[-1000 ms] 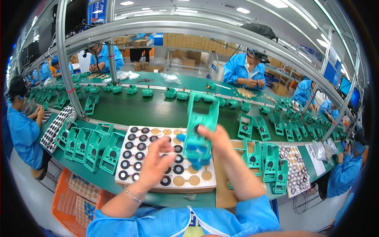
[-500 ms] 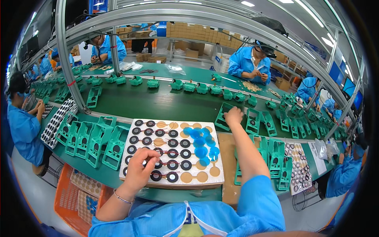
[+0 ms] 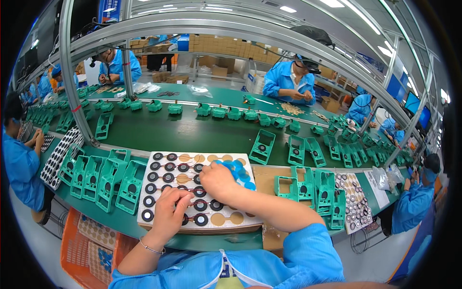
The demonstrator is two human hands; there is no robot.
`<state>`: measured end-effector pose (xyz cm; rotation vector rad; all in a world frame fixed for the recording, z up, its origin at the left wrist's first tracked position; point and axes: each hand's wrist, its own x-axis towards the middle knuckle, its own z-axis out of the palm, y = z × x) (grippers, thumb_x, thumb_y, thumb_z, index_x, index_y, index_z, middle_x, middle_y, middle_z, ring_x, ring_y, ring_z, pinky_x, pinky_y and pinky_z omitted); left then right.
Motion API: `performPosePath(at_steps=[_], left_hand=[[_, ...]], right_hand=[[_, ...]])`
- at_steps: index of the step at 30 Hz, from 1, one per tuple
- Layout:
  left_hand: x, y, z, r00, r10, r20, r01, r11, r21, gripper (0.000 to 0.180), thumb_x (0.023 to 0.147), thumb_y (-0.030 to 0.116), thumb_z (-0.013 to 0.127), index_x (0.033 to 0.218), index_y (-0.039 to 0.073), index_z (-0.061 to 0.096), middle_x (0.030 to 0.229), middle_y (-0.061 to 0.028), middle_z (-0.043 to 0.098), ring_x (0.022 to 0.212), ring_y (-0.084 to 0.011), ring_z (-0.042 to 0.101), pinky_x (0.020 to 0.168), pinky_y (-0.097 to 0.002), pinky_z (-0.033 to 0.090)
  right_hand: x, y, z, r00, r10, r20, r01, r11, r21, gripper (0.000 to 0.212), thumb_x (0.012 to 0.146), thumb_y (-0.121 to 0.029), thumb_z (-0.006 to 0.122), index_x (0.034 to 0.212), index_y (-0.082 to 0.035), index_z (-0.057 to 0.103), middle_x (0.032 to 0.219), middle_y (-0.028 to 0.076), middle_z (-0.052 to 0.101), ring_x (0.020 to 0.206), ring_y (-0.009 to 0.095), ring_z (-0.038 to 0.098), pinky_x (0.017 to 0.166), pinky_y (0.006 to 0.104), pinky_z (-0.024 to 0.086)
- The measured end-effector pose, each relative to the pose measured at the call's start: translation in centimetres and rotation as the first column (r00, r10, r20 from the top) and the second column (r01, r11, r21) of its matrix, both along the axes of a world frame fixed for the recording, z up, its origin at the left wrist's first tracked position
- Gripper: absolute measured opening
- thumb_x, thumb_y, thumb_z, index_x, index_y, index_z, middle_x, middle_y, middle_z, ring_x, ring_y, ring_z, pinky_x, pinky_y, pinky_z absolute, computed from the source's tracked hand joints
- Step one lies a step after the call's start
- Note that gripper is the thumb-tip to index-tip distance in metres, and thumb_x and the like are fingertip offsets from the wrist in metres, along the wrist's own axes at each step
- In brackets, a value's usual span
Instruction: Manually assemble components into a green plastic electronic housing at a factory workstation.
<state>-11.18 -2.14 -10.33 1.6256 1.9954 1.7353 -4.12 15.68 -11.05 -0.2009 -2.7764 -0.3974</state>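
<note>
A white foam board lies in front of me, bearing rows of small round black speakers joined by thin red wires. My left hand is over its lower left part, fingers curled and fingertips close together by the speakers; anything between them is too small to make out. Over the middle right of the board, my right hand reaches down among the speakers, and its fingertips are mostly hidden. Beside that hand lie blue film discs. Tan round pads show along the board's near edge.
Green plastic housings lean at the left, and more housings stand at the right. A conveyor belt carries a green housing. An orange crate is low at the left. Co-workers sit around the line.
My right hand has left the green housing on the belt and come back to the foam board. My left hand stays over the board's lower left. The whole view has shifted slightly.
</note>
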Motion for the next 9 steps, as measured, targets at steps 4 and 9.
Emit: performPosePath(at_steps=[4,9], left_hand=[[0.0,0.6,-0.6,0.962,-0.089,0.259,0.075,0.995,0.064,0.018,0.091,0.012,0.048,0.090,0.000,0.062,0.081,-0.0055,0.061,0.074,-0.0117,0.054,0.067,-0.0235,0.044],[0.6,0.9,-0.5,0.644,-0.343,0.684,0.317,0.933,0.169,0.029,0.093,0.013,0.046,0.117,-0.004,0.049,0.102,-0.0139,0.059,0.088,-0.0170,0.060,0.079,-0.0280,0.049]], right_hand=[[0.7,0.2,0.4,0.987,-0.030,-0.159,0.010,0.992,-0.124,0.009,0.070,-0.008,0.058,0.078,-0.003,0.061,0.082,0.010,0.059,0.080,0.026,0.056,0.071,0.0359,0.047],[3.7,-1.4,3.4,0.784,0.199,-0.588,-0.532,0.703,-0.472,0.011,0.075,-0.003,0.063,0.085,-0.005,0.059,0.093,0.011,0.059,0.092,0.026,0.056,0.079,0.0342,0.045]])
